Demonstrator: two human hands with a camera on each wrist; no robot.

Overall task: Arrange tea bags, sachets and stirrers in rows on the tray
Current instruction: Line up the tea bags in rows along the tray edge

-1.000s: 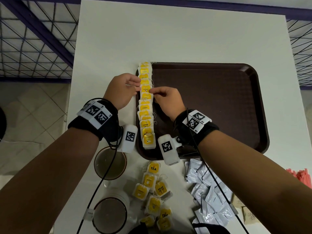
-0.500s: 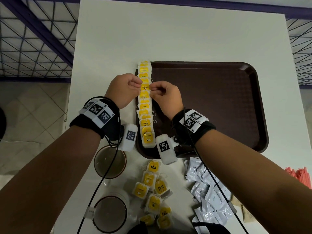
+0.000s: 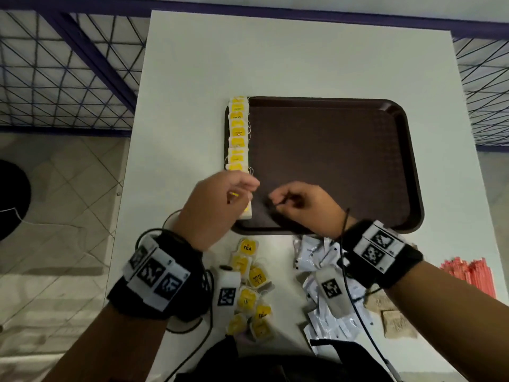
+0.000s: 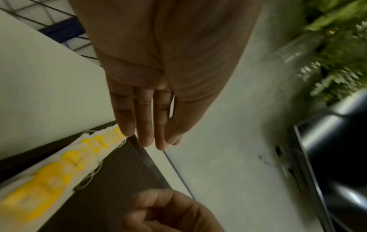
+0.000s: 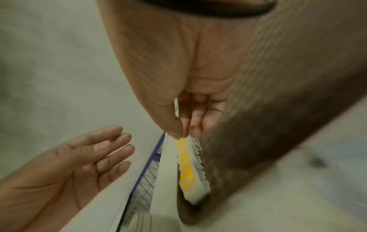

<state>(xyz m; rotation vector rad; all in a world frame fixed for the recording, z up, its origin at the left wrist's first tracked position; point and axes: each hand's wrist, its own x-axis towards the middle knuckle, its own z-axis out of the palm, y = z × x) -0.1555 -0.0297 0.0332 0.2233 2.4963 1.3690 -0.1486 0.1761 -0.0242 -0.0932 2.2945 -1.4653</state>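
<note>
White worktop (image 3: 275, 56) fills our view, with blue mesh fencing and floor tiles beyond it. On it lies one brown tray (image 3: 330, 161), bare but for a single row of tea bags (image 3: 238, 133) along its left edge. We judge the tea-bag row to be the step in hand.

Our left hand (image 3: 217, 205) lies over the near end of that row, fingers straight and relaxed, gripping nothing. Our right hand (image 3: 305, 208) hovers just beside it over the tray, thumb pressed to curled fingertips; whether it pinches a thread or a bag edge we cannot tell.

About eight bags show beyond the left hand. At least seven loose tea bags (image 3: 249, 288) wait near the tray, so the next move calls for fetching one. The white sachets (image 3: 319, 255) overlap too much to count. We make out two brown sachets (image 3: 396, 323) and one bundle of red stirrers (image 3: 468, 274).
</note>
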